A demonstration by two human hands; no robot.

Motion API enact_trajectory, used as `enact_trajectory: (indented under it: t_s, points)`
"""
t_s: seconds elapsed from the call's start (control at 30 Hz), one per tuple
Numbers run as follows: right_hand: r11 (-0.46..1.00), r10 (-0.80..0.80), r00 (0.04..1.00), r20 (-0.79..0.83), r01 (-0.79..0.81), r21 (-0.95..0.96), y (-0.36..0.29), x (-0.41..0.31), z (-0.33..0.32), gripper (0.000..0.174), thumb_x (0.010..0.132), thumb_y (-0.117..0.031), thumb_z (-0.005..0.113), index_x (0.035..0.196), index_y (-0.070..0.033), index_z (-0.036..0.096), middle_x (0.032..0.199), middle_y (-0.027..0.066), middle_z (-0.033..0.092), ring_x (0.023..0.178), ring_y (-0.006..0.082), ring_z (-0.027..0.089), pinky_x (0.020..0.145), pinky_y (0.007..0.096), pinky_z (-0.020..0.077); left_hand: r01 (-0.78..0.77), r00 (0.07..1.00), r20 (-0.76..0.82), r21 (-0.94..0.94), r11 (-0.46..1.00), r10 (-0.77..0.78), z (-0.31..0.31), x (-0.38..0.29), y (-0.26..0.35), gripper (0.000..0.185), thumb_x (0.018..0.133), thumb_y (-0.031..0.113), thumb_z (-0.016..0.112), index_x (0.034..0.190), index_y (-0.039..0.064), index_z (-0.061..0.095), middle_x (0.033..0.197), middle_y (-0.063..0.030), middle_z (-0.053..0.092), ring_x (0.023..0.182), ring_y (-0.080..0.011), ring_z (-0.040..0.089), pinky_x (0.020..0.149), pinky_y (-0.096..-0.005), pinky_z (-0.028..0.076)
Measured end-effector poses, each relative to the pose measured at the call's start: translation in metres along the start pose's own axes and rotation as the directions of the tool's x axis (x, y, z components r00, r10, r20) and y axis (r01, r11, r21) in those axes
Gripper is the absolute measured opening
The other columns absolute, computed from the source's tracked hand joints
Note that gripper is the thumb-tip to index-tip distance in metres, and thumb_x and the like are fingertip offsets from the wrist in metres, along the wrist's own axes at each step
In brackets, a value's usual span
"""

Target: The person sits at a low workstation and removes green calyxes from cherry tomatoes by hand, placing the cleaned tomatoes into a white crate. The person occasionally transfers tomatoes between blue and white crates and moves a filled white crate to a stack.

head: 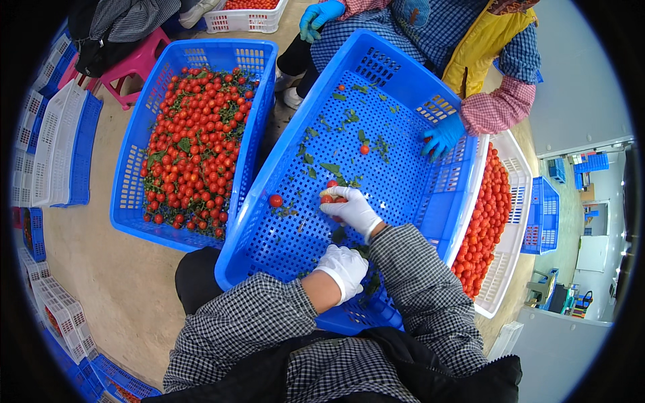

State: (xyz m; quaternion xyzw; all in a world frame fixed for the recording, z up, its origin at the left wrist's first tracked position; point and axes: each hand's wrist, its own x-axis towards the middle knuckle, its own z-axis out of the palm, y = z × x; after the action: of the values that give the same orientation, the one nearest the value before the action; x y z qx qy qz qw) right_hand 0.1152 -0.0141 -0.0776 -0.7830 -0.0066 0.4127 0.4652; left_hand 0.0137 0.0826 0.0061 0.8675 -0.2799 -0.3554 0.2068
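My right hand, in a white glove, holds several red cherry tomatoes over the perforated floor of a large blue plastic crate. My left hand, gloved in white too, is curled with its back to the camera, nearer my body over the same crate; what it may hold is hidden. Loose green leaves and a few single tomatoes, one at the left and one farther off, lie on the crate floor.
At the left stands a blue crate filled with tomatoes and stems. A white crate of tomatoes is at the right. Across from me sits a co-worker, whose blue-gloved hand reaches into the middle crate. Stacked crates and a pink stool stand farther left.
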Motion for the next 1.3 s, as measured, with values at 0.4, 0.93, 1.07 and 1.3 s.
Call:
enact_trajectory:
  t_s: [0.4,0.93,1.07,1.3]
  points:
    - [0.57,-0.394,0.889,0.234,0.036,0.821,-0.019,-0.016,-0.011,0.039,0.091,-0.015,0.059,0.128,-0.006,0.048,0.11,0.011,0.061,0.08,0.0176,0.061,0.051,0.0245,0.05,0.018,1.0,-0.003,0.002,1.0,-0.018,0.003,0.001,0.001,0.042,0.081,0.036,0.066,0.111,0.007,0.061,0.103,-0.0125,0.063,0.101,-0.0291,0.059,0.085,-0.0428,0.043]
    - [-0.029,-0.284,0.914,-0.291,0.295,0.955,-0.011,-0.072,-0.073,0.034,0.092,-0.03,0.056,0.116,-0.006,0.053,0.108,0.0175,0.058,0.084,0.0204,0.062,0.052,0.0232,0.0486,-0.017,0.998,0.06,-0.033,0.999,0.019,0.001,0.001,0.001,0.043,0.08,0.037,0.067,0.11,0.007,0.062,0.104,-0.0132,0.063,0.101,-0.0303,0.06,0.086,-0.0441,0.045]
    - [-0.474,-0.206,0.689,-0.695,0.551,0.687,0.031,-0.138,-0.148,0.054,0.091,-0.031,0.058,0.13,0.003,0.043,0.123,0.0201,0.053,0.094,0.0215,0.059,0.065,0.0266,0.0505,-0.173,0.97,0.147,-0.137,0.975,0.193,0.003,-0.002,0.008,0.049,0.081,0.041,0.065,0.114,0.006,0.06,0.106,-0.0156,0.063,0.101,-0.0323,0.061,0.084,-0.0426,0.049]
    - [-0.119,0.062,0.659,-0.749,0.75,0.65,0.036,-0.166,-0.145,0.064,0.092,-0.032,0.058,0.137,0.006,0.035,0.108,0.0147,0.061,0.077,0.0163,0.06,0.061,0.0228,0.0497,-0.328,0.907,0.182,-0.263,0.907,0.381,0.014,-0.004,0.025,0.052,0.08,0.044,0.063,0.118,0.007,0.06,0.108,-0.0176,0.063,0.101,-0.0334,0.062,0.086,-0.0424,0.05]
